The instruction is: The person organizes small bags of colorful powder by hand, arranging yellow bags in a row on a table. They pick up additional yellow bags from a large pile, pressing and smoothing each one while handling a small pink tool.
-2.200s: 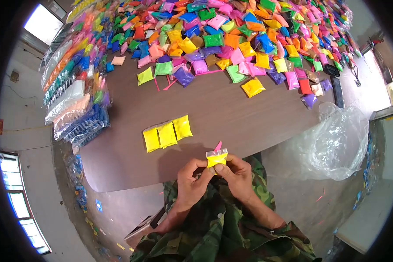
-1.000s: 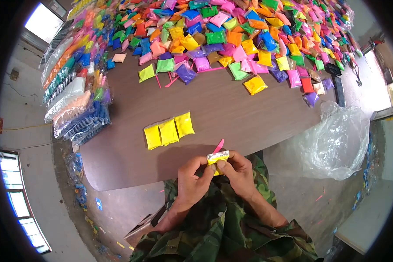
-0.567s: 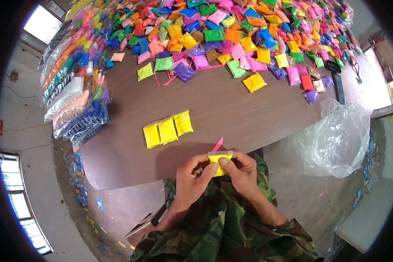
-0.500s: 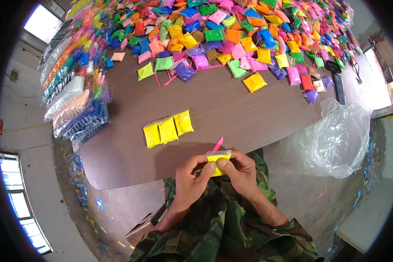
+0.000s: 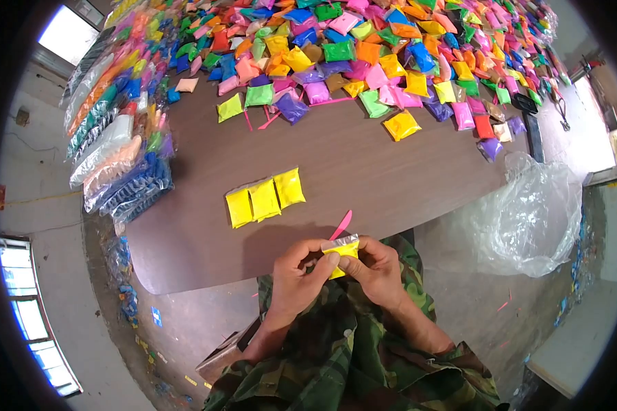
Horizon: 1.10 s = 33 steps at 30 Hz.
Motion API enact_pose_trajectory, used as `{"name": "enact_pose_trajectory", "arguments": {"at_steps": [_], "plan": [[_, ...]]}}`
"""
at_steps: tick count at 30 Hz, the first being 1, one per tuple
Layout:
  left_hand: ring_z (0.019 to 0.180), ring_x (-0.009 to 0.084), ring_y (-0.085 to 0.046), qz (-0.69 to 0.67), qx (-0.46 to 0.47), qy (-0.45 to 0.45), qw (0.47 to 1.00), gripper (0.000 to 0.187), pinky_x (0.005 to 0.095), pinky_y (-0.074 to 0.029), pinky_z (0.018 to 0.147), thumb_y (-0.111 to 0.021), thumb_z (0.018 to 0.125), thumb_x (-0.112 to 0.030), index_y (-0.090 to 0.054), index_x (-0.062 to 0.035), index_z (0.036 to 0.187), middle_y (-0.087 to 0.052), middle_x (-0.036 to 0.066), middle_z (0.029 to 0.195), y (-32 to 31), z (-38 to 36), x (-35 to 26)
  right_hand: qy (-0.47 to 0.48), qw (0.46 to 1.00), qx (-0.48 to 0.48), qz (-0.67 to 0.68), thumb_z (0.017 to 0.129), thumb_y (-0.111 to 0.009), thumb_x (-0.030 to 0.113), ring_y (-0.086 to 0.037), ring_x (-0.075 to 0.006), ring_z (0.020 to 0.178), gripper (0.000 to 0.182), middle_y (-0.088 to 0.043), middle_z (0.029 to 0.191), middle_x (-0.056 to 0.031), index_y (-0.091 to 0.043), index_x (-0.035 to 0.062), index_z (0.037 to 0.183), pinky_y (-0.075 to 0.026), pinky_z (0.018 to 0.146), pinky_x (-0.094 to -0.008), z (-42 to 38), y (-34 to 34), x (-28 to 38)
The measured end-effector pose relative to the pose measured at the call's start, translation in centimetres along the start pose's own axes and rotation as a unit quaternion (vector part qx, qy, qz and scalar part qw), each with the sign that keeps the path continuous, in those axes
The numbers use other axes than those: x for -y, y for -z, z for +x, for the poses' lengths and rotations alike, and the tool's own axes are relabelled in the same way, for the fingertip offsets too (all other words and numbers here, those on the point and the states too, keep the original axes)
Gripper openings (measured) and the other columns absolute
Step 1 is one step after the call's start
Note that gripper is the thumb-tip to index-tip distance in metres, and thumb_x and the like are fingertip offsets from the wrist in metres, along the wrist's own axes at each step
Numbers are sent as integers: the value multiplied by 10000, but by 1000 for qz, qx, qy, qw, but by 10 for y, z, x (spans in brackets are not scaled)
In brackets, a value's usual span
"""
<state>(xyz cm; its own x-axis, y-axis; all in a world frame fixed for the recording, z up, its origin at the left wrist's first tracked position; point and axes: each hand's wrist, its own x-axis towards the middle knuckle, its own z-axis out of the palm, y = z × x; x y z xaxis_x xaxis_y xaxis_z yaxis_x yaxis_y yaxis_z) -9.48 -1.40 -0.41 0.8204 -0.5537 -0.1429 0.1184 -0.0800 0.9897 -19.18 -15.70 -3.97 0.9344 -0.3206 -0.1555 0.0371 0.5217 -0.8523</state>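
Observation:
Both of my hands pinch a small yellow-filled plastic packet (image 5: 343,251) just off the table's front edge, its clear top strip facing away from me. My left hand (image 5: 300,274) grips its left side with the thumb on the front. On the right side, my right hand (image 5: 380,275) presses its thumb low on the packet. Just beyond the packet, a pink plastic strip with a blade-like shape (image 5: 341,225) lies on the table. Farther left, several yellow packets (image 5: 264,198) lie side by side in an overlapping row.
A large heap of colorful packets (image 5: 336,51) covers the back of the brown table (image 5: 206,154). Bundled clear bags of colored packets (image 5: 120,164) are stacked at the left. A crumpled clear plastic bag (image 5: 535,219) hangs by the right edge. One yellow-orange packet (image 5: 402,125) lies before the heap.
The packet in my hands has tilted slightly and shifted a little left, and my right thumb has moved lower on it. The row of yellow packets lies as before.

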Motion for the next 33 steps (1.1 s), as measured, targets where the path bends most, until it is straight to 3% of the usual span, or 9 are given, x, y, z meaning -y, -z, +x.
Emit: {"name": "enact_pose_trajectory", "arguments": {"at_steps": [6, 12, 18, 24, 27, 33], "plan": [[839, 82, -670, 134, -14, -61, 989, 131, 270, -556, 741, -733, 980, -70, -718, 35, 1056, -745, 74, 919, 1, 2, -10, -12, 1000, 7, 4, 1027, -723, 63, -637, -71, 954, 212, -698, 1060, 0, -665, -12, 1216, -535, 853, -260, 3, -10, 11], [794, 70, -635, 123, -4, -52, 991, 131, 251, -529, 706, -749, 970, -66, -715, 31, 1051, -726, 53, 894, 1, 4, -7, -16, 1000, -3, 14, 1061, -685, 96, -618, -54, 920, 160, -691, 1027, 9, -665, -3, 1185, -513, 814, -242, -1, -4, 3], [827, 50, -615, 2, 16, -1, 1000, 142, 220, -508, 722, -750, 996, -83, -715, 25, 1082, -708, 10, 931, -2, 2, -4, 8, 1000, -12, 10, 1072, -666, 89, -599, -49, 902, 119, -671, 996, 19, -658, -4, 1145, -498, 803, -237, -1, -4, 1], [855, 53, -621, 85, -30, -66, 994, 167, 222, -513, 741, -736, 1013, -88, -710, 32, 1126, -715, 21, 959, -2, 0, -5, -15, 1000, -13, 19, 1068, -682, 131, -609, -60, 913, 219, -686, 1024, 6, -669, -13, 1232, -503, 819, -240, -1, -12, 15], [894, 73, -623, 69, -46, -49, 995, 205, 250, -528, 798, -745, 1014, -126, -714, 41, 1129, -724, 18, 980, -3, -1, -10, -35, 999, 20, -22, 1063, -693, 152, -617, -67, 916, 259, -698, 1030, -7, -675, -19, 1258, -512, 825, -250, -6, -2, 9], [900, 60, -631, -22, 15, 7, 1000, 176, 238, -526, 799, -735, 1003, -84, -712, 37, 1130, -717, 20, 967, -1, 4, -17, -21, 994, 16, -110, 1058, -697, 144, -614, -63, 936, 240, -705, 1027, -14, -688, -35, 1217, -514, 809, -250, -8, 1, 16]]}}
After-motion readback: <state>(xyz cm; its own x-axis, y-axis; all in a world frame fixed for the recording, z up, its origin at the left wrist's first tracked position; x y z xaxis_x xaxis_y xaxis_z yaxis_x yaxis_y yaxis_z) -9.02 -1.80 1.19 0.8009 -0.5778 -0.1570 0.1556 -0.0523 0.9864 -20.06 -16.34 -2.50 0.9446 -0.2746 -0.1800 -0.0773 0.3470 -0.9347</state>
